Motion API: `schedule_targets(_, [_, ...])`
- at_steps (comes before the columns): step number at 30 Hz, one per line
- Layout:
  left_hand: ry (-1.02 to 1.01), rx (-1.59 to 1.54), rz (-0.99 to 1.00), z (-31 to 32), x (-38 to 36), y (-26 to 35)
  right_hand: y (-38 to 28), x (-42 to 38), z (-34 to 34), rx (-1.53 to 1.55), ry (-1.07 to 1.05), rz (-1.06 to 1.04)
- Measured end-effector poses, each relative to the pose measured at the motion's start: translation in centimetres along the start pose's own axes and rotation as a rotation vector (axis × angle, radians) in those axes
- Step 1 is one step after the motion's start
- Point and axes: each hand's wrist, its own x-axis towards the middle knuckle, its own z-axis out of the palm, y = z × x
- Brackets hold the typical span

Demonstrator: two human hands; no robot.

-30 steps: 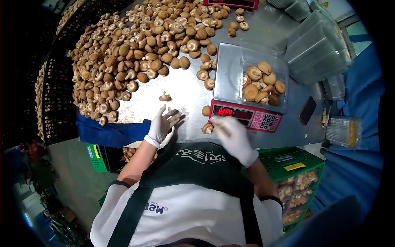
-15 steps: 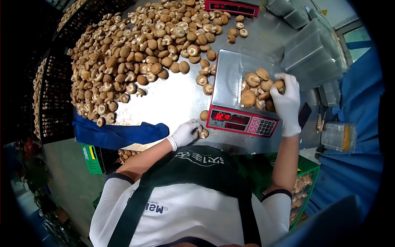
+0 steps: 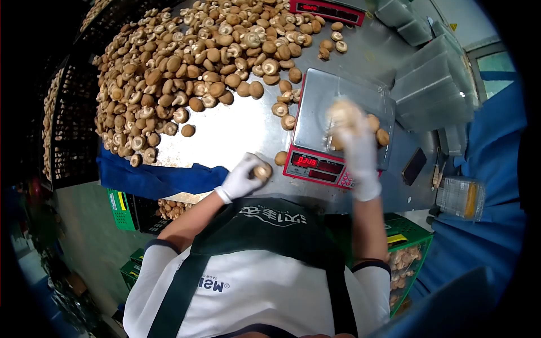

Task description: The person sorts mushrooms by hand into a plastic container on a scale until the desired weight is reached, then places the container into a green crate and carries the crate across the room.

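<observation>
My left hand (image 3: pixel 241 179), in a white glove, is closed around a shiitake mushroom (image 3: pixel 261 172) near the table's front edge. A loose shiitake (image 3: pixel 280 158) lies just beyond it, beside the red scale (image 3: pixel 316 110). My gloved right hand (image 3: pixel 360 155) is over the scale, its fingers smeared by motion around the pale, blurred top of a mushroom. Beneath that hand, shiitakes (image 3: pixel 382 137) sit in a clear plastic tray on the metal pan, partly hidden by the hand. Red digits glow on the scale's display (image 3: pixel 306 160).
A large heap of shiitakes (image 3: pixel 186 67) covers the table's left and back. Stacked clear trays (image 3: pixel 434 79) stand right of the scale, with a dark phone (image 3: pixel 414 167) nearby. A blue cloth (image 3: pixel 158 179) lies along the front left edge. Another red scale (image 3: pixel 329 10) is at the back.
My left hand has lifted a mushroom from the table and drawn slightly left. My right hand has swung left from the tray's right side to over its middle. The displayed reading has changed.
</observation>
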Motion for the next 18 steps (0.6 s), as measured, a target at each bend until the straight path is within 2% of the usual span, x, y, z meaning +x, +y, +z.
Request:
schedule_targets(1, [0.114,-0.054,-0.101,-1.0,-0.3,-0.9,-1.8,-1.3,2.9,0.466,-0.217,0.356])
schedule_targets(2, [0.204,-0.3,-0.339,-2.4,-0.1,-0.8,0.3,-2.6,6.8,0.43,-0.29,0.155])
schedule_targets(3, [0.296,-0.544,-0.579,-4.0,0.3,-0.6,-0.4,-3.4,9.0,0.672,-0.508,0.479])
schedule_targets(5, [0.521,-0.845,-0.597,-6.5,0.7,-1.3,0.6,-4.8,15.0,0.909,-0.368,0.651])
schedule_targets(7, [0.594,-0.963,-0.547,-8.7,0.2,-2.3,1.3,-5.8,18.2,0.668,-0.358,0.435])
schedule_targets(8, [0.672,-0.863,-0.511,-9.0,0.1,-2.2,0.7,-7.1,17.8,0.535,-0.341,0.326])
schedule_targets(9, [0.745,-0.763,-0.474,-9.2,0.1,-1.3,0.4,-8.1,17.2,0.233,-0.32,0.086])
schedule_targets(11, [0.73,-0.686,-0.412,-9.4,0.2,0.1,-0.7,-9.2,14.4,0.1,-0.578,-0.046])
schedule_targets(12, [0.722,-0.656,-0.4,-9.3,0.4,0.5,-0.4,-10.1,13.6,0.203,-0.661,0.007])
schedule_targets(13, [0.716,-0.626,-0.387,-9.2,0.6,0.6,0.2,-11.1,13.3,0.2,-0.648,-0.014])
schedule_targets(15, [0.714,-0.5,-0.4,-8.2,1.2,0.5,1.1,-12.0,11.7,0.247,-0.723,0.12])
schedule_targets(17, [0.652,-0.397,-0.327,-6.9,1.7,0.1,1.3,-12.5,9.8,0.239,-0.625,0.124])
schedule_targets(18, [0.637,-0.335,-0.288,-5.9,2.3,0.7,1.4,-12.4,8.4,0.161,-0.566,0.031])
